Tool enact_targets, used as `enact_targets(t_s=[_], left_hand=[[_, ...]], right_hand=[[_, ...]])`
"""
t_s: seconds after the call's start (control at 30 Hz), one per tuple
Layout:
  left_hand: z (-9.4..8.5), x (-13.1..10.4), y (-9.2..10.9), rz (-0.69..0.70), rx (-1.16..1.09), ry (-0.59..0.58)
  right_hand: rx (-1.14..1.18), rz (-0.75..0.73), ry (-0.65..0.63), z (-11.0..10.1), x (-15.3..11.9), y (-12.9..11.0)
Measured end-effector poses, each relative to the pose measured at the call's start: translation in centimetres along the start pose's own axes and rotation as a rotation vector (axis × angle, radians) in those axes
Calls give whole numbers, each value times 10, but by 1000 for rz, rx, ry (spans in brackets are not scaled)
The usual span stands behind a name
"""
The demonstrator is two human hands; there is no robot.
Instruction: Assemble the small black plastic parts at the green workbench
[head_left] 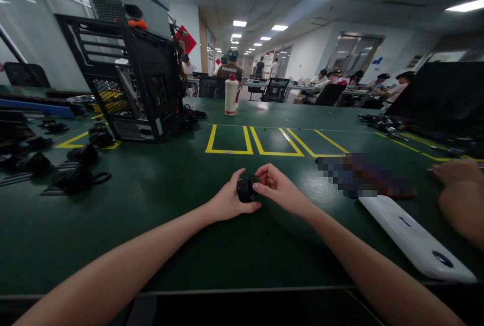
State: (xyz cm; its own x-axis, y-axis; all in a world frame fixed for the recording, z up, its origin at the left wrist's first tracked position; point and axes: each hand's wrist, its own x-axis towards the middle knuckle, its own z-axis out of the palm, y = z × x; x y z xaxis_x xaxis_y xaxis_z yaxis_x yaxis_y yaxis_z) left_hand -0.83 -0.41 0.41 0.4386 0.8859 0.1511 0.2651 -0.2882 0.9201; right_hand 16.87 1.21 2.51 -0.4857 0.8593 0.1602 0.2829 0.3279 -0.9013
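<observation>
A small black coiled bundle [245,191] is between my two hands, just above the green table [227,245]. My left hand [229,199] is curved round its left side, with the thumb and fingers gripping it. My right hand [277,188] has its thumb and bent fingers at the right side of the bundle, closed on part of it. Yellow tape outlines [229,152] lie on the table beyond the hands.
A black open computer case [145,84] stands at the left, near black cable bundles [75,179]. A white bottle [230,97] stands farther back. At the right are a white device [410,235], a blurred-out object [366,175] and another person's hand [461,179].
</observation>
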Motion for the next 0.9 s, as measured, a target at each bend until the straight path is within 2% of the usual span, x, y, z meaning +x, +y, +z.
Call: enact_targets(t_s=[0.1,0.23,0.43,0.6,0.73,0.9], left_hand=[[1,1,-2,18,14,-6],[2,1,-4,23,61,4],[1,1,-4,36,62,-6],[2,1,-3,43,35,5],[1,1,-1,33,-3,-12],[0,1,-1,24,11,-7]], right_hand=[[-35,-2,-48,0,1,1],[32,-46,-89,-1,-1,-2],[52,-78,-98,-3,-5,-7],[-40,5,-63,-3,-2,-2],[34,61,-64,1,0,2],[47,-34,-72,0,-1,1]])
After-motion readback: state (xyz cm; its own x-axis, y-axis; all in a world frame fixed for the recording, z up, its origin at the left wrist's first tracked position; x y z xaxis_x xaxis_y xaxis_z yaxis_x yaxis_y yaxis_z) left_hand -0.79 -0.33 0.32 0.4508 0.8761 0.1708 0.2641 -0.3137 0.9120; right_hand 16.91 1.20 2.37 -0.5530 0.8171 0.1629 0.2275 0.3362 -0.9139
